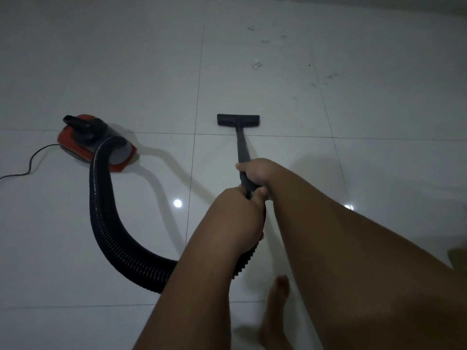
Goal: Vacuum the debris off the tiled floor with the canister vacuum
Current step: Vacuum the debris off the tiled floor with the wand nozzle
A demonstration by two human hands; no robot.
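Hands on the wand (243,150), both of them: the right hand (257,171) is wrapped round the black tube further down, fingers curled tight about it, and the left hand (236,213) is clamped just behind, where the tube meets the ribbed hose (106,223). The floor head (238,120) sits flat on the tiled floor (126,59), just beyond a grout line, square to the reach. The debris (257,64) lies ahead and off to the right, pale scraps and darker specks scattered across the far tiles, well apart from the head, so the real work looks not yet begun. The canister (97,142), red and black, sits away to the left, hose looping back in a wide curve with slack to spare, its cord (30,160) trailing off the left edge. Best play from here, I'd say: keep the head flat, push out slowly toward the nearest scrap and angle right, in overlapping passes. Light scraps may scoot away if shoved fast. A bare foot (278,299) stands close under the hose, so mind the step forward.
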